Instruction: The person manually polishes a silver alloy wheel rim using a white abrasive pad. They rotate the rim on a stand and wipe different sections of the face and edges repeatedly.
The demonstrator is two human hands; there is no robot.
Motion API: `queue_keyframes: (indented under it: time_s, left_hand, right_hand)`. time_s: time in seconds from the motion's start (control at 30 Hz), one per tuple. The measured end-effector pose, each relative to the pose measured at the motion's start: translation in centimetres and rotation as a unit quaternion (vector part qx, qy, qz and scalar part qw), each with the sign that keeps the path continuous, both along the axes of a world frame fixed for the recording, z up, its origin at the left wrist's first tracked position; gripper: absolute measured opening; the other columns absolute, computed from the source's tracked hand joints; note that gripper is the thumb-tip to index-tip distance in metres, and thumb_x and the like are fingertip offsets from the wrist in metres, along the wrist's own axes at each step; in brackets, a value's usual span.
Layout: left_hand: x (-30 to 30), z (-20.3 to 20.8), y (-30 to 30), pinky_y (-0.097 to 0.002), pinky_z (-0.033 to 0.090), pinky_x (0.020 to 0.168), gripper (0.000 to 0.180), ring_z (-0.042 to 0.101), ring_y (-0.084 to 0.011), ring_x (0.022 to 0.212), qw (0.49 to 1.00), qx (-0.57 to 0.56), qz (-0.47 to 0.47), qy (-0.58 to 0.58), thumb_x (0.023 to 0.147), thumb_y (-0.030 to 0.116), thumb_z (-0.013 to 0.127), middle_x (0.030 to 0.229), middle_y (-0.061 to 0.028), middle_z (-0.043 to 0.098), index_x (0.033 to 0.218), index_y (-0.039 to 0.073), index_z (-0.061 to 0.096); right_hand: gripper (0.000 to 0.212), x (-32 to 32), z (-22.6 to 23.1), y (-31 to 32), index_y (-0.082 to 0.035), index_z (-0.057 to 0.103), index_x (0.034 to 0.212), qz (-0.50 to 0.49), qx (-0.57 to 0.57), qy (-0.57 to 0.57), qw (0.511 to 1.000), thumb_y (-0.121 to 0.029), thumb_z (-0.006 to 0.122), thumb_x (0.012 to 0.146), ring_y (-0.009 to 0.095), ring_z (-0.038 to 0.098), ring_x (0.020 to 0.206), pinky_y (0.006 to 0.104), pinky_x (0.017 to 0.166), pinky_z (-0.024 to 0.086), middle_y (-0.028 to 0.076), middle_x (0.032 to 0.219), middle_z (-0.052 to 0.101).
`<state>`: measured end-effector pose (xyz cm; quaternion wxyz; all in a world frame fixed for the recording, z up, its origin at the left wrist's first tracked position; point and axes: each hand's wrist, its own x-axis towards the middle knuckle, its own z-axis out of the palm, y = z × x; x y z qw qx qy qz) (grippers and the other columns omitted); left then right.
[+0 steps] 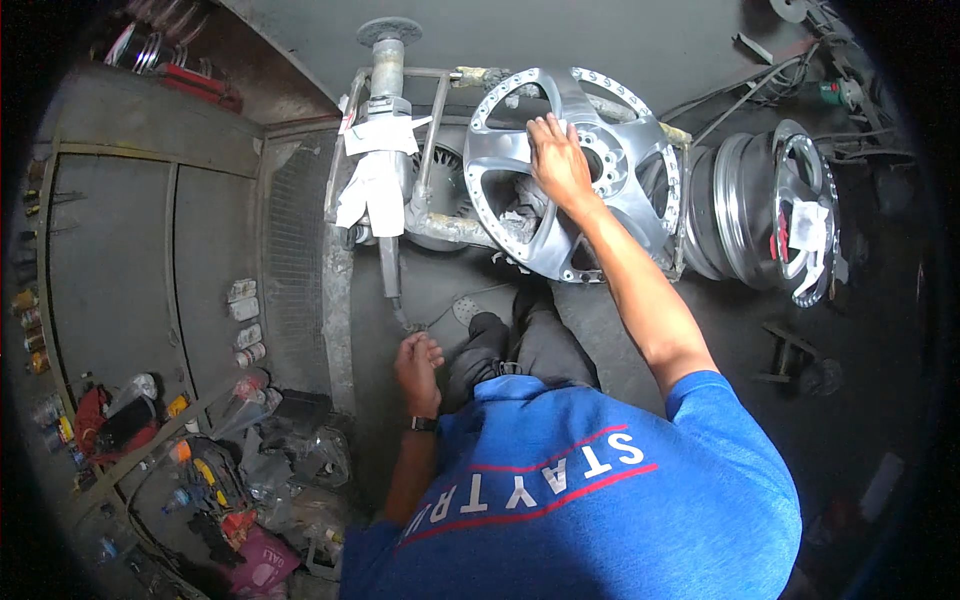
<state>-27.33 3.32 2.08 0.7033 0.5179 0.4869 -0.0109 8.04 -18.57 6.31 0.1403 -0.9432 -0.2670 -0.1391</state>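
Note:
My right hand (560, 160) lies with its fingers stretched out on the face of a silver alloy wheel disc (628, 225), beside the centre bore. The wheel disc has broad spokes and a ring of bolt holes along its rim. It rests on a metal pipe frame (455, 228). Down by my left side hangs my left hand (418, 365), its fingers loosely bent and apart, with nothing visible in them. A little beyond its fingertips is the cord end of a power tool (392, 270), which has white cloth (375, 195) wrapped round it and a round grey disc (389, 31) on its far end.
To the right stand wheel barrels and another wheel (800, 215) with a white paper on it. A small stand (790, 355) is on the floor at right. Bags and loose goods (265, 460) crowd the lower left, and cables (780, 85) hang at the far right.

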Motion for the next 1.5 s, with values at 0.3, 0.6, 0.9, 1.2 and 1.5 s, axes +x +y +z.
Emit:
queue_keyframes:
  time_s: [0.3,0.6,0.9,1.2,1.5]
  left_hand:
    - [-0.6,0.0,-0.7,-0.0268,0.054,0.067,0.019,0.064,-0.0136,0.079,1.000,-0.015,0.008,0.003,0.104,0.018,0.059,0.095,-0.0051,0.067,0.116,0.003,0.063]
    - [1.7,3.3,-1.1,-0.0256,0.052,0.066,0.015,0.062,-0.0113,0.076,1.000,0.014,-0.002,0.009,0.103,0.016,0.060,0.091,-0.0043,0.065,0.111,0.004,0.063]
    - [1.4,1.3,-2.3,-0.0252,0.052,0.066,0.018,0.062,-0.0112,0.076,0.999,-0.029,-0.025,-0.022,0.103,0.018,0.060,0.092,-0.0031,0.065,0.113,0.003,0.062]
    - [-0.3,-1.9,-1.1,-0.0248,0.052,0.066,0.021,0.064,-0.0113,0.079,0.998,-0.018,-0.059,-0.032,0.104,0.021,0.059,0.094,-0.0036,0.066,0.117,0.004,0.061]
    - [-0.9,-1.3,-1.6,-0.0249,0.053,0.066,0.021,0.064,-0.0117,0.078,0.999,-0.015,-0.040,-0.010,0.104,0.021,0.058,0.095,-0.0042,0.066,0.116,0.004,0.062]
  right_hand:
    - [0.060,-6.4,-0.3,-2.1,0.007,0.049,0.144,0.031,-0.019,0.083,0.996,-0.003,0.057,0.085,0.043,0.044,0.144,0.0576,0.122,0.028,0.028,0.146,0.054]
    - [0.049,-3.2,-1.1,6.4,0.007,0.057,0.138,0.110,-0.096,0.025,0.989,-0.016,0.047,0.095,0.033,0.048,0.145,0.0597,0.124,0.024,0.022,0.145,0.059]
    - [0.056,-11.6,1.0,-5.2,0.004,0.055,0.139,0.009,0.016,0.094,0.995,0.002,0.058,0.083,0.038,0.049,0.142,0.0583,0.122,0.028,0.025,0.142,0.059]
    - [0.053,-9.2,0.6,-4.2,0.006,0.051,0.142,-0.022,0.001,0.070,0.997,-0.001,0.054,0.090,0.043,0.049,0.140,0.0589,0.122,0.028,0.026,0.143,0.058]
    - [0.066,-17.1,0.1,-5.1,-0.001,0.054,0.145,0.051,-0.038,0.080,0.995,0.002,0.062,0.079,0.033,0.052,0.141,0.0658,0.123,0.020,0.018,0.144,0.060]
